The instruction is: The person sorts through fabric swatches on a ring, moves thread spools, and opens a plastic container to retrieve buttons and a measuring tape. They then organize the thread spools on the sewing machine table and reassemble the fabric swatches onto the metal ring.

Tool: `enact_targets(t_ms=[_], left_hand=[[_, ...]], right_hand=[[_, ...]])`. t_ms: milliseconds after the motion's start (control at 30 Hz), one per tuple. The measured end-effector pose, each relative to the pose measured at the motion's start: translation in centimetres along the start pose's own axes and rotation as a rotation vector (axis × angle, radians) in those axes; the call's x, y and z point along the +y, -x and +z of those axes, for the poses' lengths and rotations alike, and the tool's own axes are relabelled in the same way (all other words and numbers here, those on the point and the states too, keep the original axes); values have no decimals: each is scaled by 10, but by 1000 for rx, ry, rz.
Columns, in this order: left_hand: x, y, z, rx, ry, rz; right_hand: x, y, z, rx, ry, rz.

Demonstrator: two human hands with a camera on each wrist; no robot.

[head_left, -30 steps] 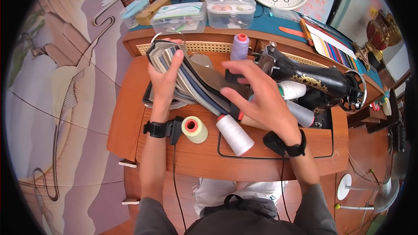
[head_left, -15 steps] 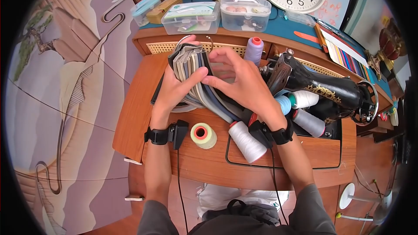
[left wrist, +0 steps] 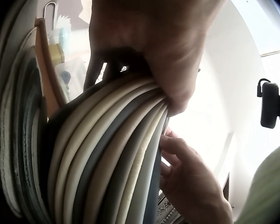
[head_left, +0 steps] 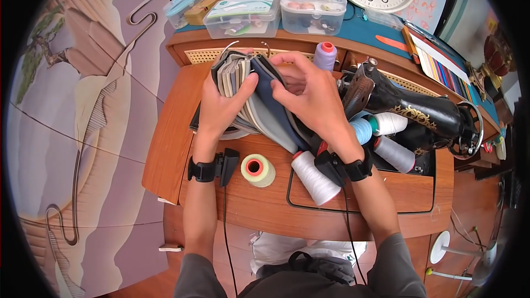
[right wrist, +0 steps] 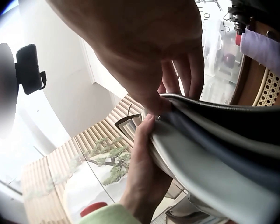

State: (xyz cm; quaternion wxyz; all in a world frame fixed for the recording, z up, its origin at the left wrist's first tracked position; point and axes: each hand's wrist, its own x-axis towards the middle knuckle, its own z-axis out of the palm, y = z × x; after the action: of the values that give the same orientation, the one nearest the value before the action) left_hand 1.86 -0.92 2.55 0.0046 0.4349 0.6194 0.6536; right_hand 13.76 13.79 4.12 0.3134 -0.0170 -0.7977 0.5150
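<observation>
A ring-bound book of sample swatches in greys, beiges and navy stands fanned above the table. My left hand grips its bound end, thumb across the front edges and fingers behind. With thumb and fingers, my right hand pinches the edge of a navy swatch, parted from the paler ones. In the left wrist view the curved swatches hang below the left hand. The right wrist view shows a pale grey swatch facing the gap, near the left thumb. The right hand's other fingertips are hidden behind the dark layers.
A yellow thread cone and a white cone lie before the hands. To the right is a black sewing machine with more cones beside it. Behind stand a lilac cone and clear plastic boxes.
My right hand has moved left from beside the book to its edges, and the navy swatch now stands apart to the right. The left hand keeps its grip; the book has turned more upright.
</observation>
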Motion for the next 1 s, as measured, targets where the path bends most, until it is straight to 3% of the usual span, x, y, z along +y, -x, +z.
enact_targets(t_ms=[133, 200, 300, 400, 533, 600, 633, 700, 800, 933, 1000], left_hand=[[4, 0, -3, -7, -8, -10], [5, 1, -4, -8, -8, -34], [6, 2, -5, -6, 2, -72], [-3, -1, -6, -95, -21, 70], [-2, -1, -5, -68, 45, 36], [1, -1, -5, -57, 34, 35], [3, -1, -5, -71, 55, 39], [7, 0, -5, -84, 79, 44], [7, 1, -7, -118, -2, 45], [0, 2, -5, -129, 61, -5], [2, 3, -2, -122, 96, 15]], right_hand=[[-1, 0, -1, 46, 47, 3], [-2, 0, -2, 166, 92, -85], [1, -3, -7, 15, -150, -31], [9, -4, -5, -95, -168, 7], [-1, -1, -2, 58, -137, 1], [-5, 2, -2, 170, 132, -174], [-3, 3, -1, 170, 133, -173], [3, 2, 0, 237, 290, -389], [7, -5, -4, 249, 324, -467], [2, -1, -7, 95, 202, -287], [6, 1, -7, -31, 353, -255]])
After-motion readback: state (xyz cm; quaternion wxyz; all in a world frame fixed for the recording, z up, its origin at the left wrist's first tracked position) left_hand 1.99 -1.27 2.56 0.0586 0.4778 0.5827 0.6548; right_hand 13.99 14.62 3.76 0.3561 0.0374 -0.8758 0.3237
